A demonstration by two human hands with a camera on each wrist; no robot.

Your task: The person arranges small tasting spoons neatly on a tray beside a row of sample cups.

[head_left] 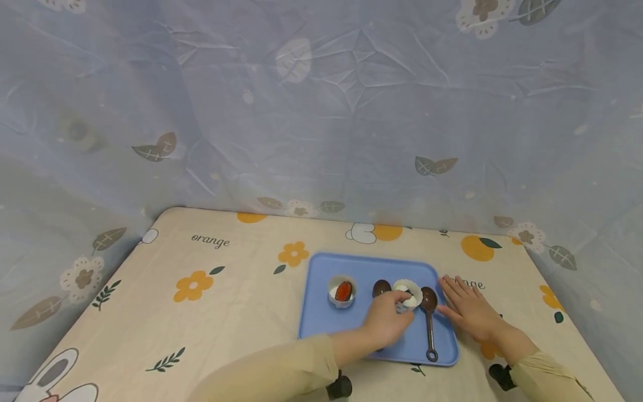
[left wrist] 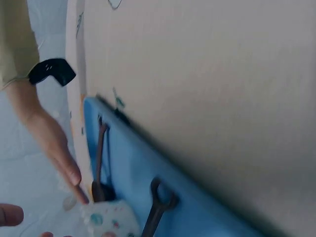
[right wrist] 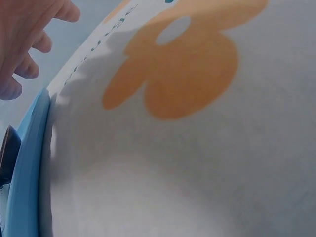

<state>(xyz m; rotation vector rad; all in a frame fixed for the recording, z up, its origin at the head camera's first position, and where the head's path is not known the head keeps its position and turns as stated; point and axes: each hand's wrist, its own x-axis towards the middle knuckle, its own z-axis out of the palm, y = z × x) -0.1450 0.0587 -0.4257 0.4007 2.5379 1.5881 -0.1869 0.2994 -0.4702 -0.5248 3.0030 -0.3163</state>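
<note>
My left hand (head_left: 389, 321) is over the right-hand small white cup (head_left: 416, 288), its index finger and thumb right at the rim. White and dark contents show inside that cup, and its outer wall has small coloured prints in the left wrist view. The fingers partly cover the contents, and I cannot tell whether they pinch anything. My right hand (head_left: 468, 307) lies with straight fingers beside the tray's right edge. A brown spoon (head_left: 429, 321) lies between that hand and the cup. Another brown spoon (head_left: 382, 287) is left of the cup, mostly hidden by my left hand.
A blue tray (head_left: 316, 321) carries the cups and spoons. At its left stands another small white cup (head_left: 333, 294) holding a red-orange oval piece (head_left: 344, 291). The table has a cream printed cloth (head_left: 241, 312), and a pale blue-grey curtain (head_left: 321, 139) hangs behind it.
</note>
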